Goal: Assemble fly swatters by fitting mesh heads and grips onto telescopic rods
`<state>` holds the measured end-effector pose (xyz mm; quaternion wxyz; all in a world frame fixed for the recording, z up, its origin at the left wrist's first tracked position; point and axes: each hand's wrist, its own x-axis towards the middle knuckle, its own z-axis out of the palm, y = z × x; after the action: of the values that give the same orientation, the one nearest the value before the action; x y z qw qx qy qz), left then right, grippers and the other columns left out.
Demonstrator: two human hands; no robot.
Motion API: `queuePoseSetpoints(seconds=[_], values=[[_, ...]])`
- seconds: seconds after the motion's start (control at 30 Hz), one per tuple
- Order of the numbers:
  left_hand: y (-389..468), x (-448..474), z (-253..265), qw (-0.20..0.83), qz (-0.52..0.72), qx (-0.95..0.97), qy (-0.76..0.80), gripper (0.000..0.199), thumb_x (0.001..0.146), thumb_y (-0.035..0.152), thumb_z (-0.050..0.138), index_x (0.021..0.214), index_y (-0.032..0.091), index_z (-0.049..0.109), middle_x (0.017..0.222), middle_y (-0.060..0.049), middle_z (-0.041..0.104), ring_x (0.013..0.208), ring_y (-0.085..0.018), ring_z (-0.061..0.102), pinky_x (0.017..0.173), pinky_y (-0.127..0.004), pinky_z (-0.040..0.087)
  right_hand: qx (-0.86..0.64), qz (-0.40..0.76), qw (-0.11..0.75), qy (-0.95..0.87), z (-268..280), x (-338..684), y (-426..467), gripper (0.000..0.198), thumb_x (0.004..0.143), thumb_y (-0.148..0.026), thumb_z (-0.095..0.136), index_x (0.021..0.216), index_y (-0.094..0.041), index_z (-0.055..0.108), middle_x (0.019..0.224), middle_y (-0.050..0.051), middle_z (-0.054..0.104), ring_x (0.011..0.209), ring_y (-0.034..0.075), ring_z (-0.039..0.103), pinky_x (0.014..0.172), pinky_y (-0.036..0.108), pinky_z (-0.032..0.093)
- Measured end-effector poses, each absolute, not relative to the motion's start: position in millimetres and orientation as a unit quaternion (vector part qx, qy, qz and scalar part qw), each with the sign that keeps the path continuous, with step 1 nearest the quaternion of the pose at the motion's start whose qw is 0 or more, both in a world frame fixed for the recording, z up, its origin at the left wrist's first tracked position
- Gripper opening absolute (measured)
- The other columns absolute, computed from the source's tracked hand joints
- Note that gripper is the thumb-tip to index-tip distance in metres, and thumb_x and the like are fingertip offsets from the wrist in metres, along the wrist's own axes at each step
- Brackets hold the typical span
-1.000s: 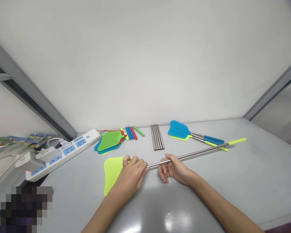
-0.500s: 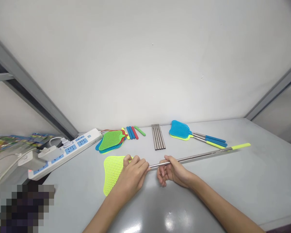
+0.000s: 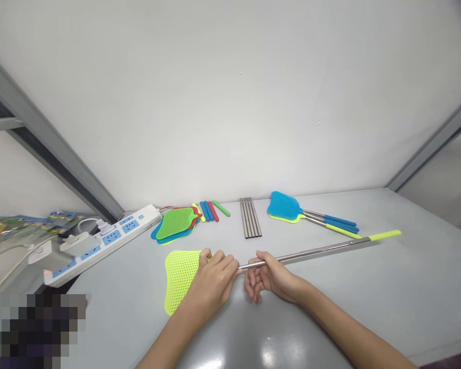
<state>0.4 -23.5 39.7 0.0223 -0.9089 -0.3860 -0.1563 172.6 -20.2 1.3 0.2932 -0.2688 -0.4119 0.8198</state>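
Note:
A yellow fly swatter spans the space in front of me, its steel telescopic rod extended and its yellow grip pointing right. My left hand is closed round the join between the perforated head and the rod, hiding that join. Around the thin end of the rod, my right hand is curled from below, thumb on top, the other fingers loosely bent. Behind my hands lie several separate steel rods side by side.
Blue and yellow swatters with rods and grips lie at the back right. Loose swatter heads are stacked at the back left, beside coloured grips. A white power strip with plugs runs along the table's left side.
Both hands have shifted slightly toward me with the swatter, and its grip end sits a little further right. The hold of both hands is much the same.

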Motion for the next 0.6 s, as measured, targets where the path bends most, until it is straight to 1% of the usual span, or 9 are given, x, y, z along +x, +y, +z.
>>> queuePoseSetpoints(seconds=[0.2,0.37,0.6], values=[[-26.9,4.1,37.4,0.027,-0.15,-0.908,-0.391,0.022,0.083,0.018,0.031,0.067,0.018,0.046,0.064,0.0,0.052,0.064,-0.014,0.041,0.073,-0.036,0.021,-0.279,0.821,0.29,-0.404,1.7,169.5,-21.6,0.053,0.079,-0.046,0.013,0.053,-0.013,0.046,0.045,0.003,0.048,0.04,0.012,0.045,0.043,0.025,0.034],[-25.6,4.1,38.8,0.022,-0.155,-0.906,-0.394,0.023,0.083,0.019,0.031,0.066,0.018,0.047,0.063,0.0,0.052,0.064,-0.014,0.04,0.073,-0.035,0.021,-0.272,0.83,0.277,-0.4,-2.0,170.4,-20.8,0.054,0.08,-0.047,0.012,0.056,-0.013,0.047,0.048,0.004,0.049,0.042,0.012,0.046,0.045,0.025,0.035],[-21.3,4.3,36.0,-0.009,-0.164,-0.904,-0.393,0.024,0.083,0.022,0.033,0.065,0.018,0.05,0.062,0.001,0.05,0.064,-0.013,0.04,0.071,-0.033,0.022,-0.322,0.814,0.303,-0.377,-1.1,168.0,-19.7,0.055,0.079,-0.045,0.014,0.053,-0.012,0.05,0.045,0.004,0.049,0.039,0.011,0.046,0.043,0.024,0.034]])
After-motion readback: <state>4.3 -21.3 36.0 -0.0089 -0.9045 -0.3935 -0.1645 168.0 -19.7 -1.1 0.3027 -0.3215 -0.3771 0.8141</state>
